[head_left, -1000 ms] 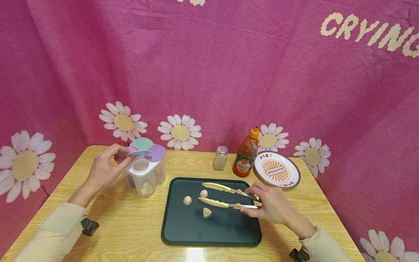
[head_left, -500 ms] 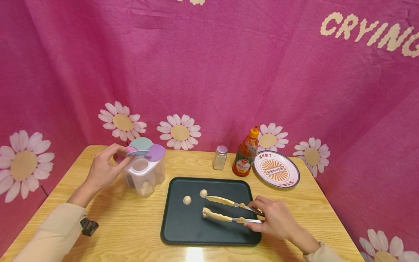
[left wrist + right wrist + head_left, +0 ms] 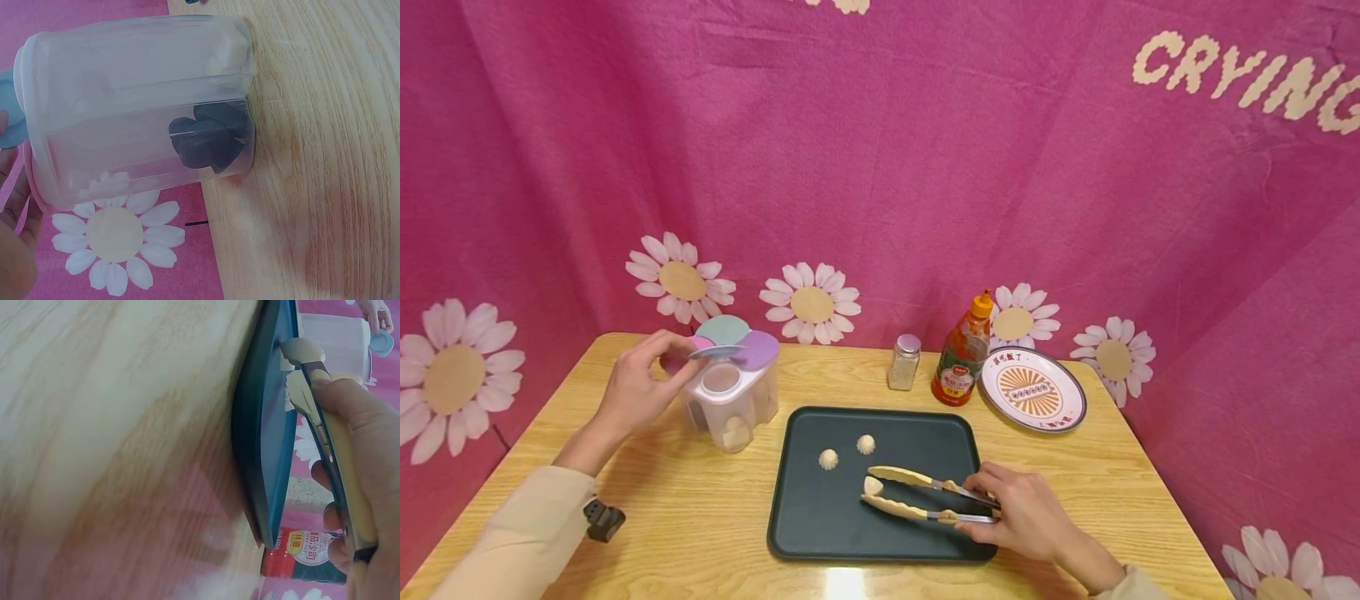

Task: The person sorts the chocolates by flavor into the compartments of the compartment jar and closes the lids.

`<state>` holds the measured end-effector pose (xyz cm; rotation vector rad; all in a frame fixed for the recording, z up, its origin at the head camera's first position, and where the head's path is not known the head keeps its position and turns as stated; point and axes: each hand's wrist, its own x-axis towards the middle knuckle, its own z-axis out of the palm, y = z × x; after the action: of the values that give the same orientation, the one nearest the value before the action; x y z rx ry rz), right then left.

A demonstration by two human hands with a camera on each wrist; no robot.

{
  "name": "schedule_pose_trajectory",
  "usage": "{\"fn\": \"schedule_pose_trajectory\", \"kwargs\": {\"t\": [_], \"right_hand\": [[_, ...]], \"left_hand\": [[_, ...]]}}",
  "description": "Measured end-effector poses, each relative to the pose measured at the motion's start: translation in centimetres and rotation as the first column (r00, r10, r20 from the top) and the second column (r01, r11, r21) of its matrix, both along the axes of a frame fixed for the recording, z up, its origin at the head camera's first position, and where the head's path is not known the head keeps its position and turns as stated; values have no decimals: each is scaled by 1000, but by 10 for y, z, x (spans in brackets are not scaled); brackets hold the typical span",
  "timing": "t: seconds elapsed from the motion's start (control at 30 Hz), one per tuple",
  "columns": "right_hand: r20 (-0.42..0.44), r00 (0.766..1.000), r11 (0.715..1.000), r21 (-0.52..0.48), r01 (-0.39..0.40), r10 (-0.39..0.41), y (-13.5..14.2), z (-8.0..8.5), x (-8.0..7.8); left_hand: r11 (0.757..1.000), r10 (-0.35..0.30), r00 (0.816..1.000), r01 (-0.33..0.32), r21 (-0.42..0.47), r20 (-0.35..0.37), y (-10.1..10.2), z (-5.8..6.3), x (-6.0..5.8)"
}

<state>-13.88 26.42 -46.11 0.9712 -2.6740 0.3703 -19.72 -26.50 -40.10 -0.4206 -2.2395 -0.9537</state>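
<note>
My left hand (image 3: 643,379) pinches the raised blue lid (image 3: 718,352) of a clear storage box (image 3: 763,396) with several coloured lids. Under that lid the round opening (image 3: 722,377) shows, and a pale piece (image 3: 735,433) lies at the bottom of the compartment. Dark pieces (image 3: 209,137) fill another compartment's base in the left wrist view. My right hand (image 3: 1026,510) grips yellow-tipped tongs (image 3: 925,495), spread apart low over the dark tray (image 3: 820,525). A cream wedge-shaped piece (image 3: 872,486) sits between the tong tips. Two ridged cream pieces, one nearer (image 3: 828,459) and one farther (image 3: 866,444), lie beyond.
Behind the tray stand a spice jar (image 3: 904,363) and a ketchup bottle (image 3: 961,354). A patterned plate (image 3: 1033,388) leans at the back right. A pink flowered cloth (image 3: 880,208) hangs along the back of the wooden table (image 3: 647,508).
The tongs have moved toward the near side of the tray, and their tips have come to either side of the wedge-shaped piece. The left hand keeps the lid raised.
</note>
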Motion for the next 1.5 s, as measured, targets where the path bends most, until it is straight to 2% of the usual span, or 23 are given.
{"fn": "schedule_pose_trajectory", "kwargs": {"t": [0.37, 0.63, 0.93, 1.23, 1.5], "right_hand": [[58, 998, 1000, -3, -3, 4, 0, -2, 1], [20, 1000, 1000, -14, -22, 22, -3, 3, -3], [-72, 995, 997, -35, -64, 61, -25, 31, -23], [-188, 971, 983, -80, -165, 147, -60, 53, -47], [-238, 953, 971, -105, -215, 186, -93, 65, -65]], "left_hand": [[1000, 1, 1000, -1, -4, 6, 0, 0, 0], [1000, 5, 1000, -5, -4, 9, -1, 0, 1], [1000, 17, 1000, -17, -10, 20, -1, 0, 2], [1000, 10, 1000, -10, -15, 15, 0, 1, 1], [1000, 3, 1000, -3, -14, 2, 0, 0, 0]]}}
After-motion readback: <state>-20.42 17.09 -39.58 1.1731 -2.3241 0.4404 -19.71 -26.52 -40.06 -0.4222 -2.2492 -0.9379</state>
